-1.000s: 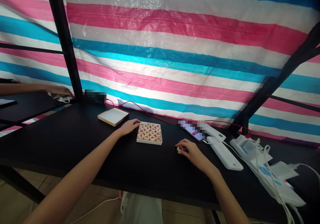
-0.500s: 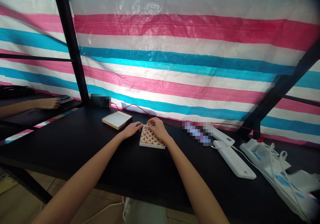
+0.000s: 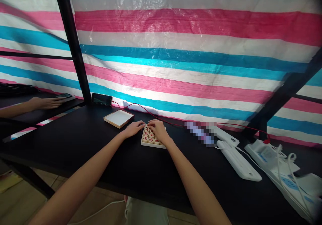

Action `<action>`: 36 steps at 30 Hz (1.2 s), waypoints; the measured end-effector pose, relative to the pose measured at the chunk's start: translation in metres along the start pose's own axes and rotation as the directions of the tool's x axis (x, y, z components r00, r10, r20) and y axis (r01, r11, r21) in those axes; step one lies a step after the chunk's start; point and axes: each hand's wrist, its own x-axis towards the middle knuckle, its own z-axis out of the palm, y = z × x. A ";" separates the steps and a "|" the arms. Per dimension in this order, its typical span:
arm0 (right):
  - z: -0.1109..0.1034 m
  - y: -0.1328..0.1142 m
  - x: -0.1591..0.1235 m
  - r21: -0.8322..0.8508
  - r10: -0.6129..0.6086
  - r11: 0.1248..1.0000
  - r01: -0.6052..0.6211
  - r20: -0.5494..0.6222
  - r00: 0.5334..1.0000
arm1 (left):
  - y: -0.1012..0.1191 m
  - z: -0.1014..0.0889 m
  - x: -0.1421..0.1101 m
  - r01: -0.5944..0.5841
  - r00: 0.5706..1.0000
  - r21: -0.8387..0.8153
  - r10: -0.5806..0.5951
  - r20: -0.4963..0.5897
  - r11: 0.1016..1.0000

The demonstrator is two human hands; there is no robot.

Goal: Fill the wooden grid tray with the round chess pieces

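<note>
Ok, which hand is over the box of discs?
The right hand, covering part of the box; the left hand is at the box's left edge, the other person's hand well off to the left.

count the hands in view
3: the left hand beside the white box, the right hand over its round pieces, and another person's hand at far left.
</note>
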 end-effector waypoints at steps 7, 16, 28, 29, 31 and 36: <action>0.004 0.003 0.002 -0.009 0.086 0.996 -0.086 -0.019 0.996 | 0.004 -0.002 -0.004 0.006 1.000 0.014 -0.005 -0.012 1.000; -0.019 -0.009 -0.007 -0.064 0.014 0.998 -0.020 -0.094 0.995 | 0.011 -0.010 -0.014 0.009 0.930 0.424 0.148 -0.337 0.906; -0.060 0.001 -0.052 0.005 0.138 0.990 -0.140 -0.223 0.965 | 0.023 -0.051 -0.033 0.223 0.880 0.519 0.059 -0.471 0.825; -0.061 -0.001 -0.051 0.030 0.142 0.990 -0.139 -0.226 0.964 | 0.034 -0.052 -0.036 0.200 0.859 0.443 0.062 -0.509 0.874; -0.062 -0.007 -0.049 0.120 0.163 0.983 -0.138 -0.231 0.959 | 0.054 -0.049 -0.039 0.139 0.776 0.239 0.044 -0.629 0.961; -0.052 -0.024 -0.046 0.469 0.210 0.879 -0.083 -0.226 0.951 | 0.075 -0.014 -0.029 -0.068 0.829 -0.472 -0.214 -0.517 0.879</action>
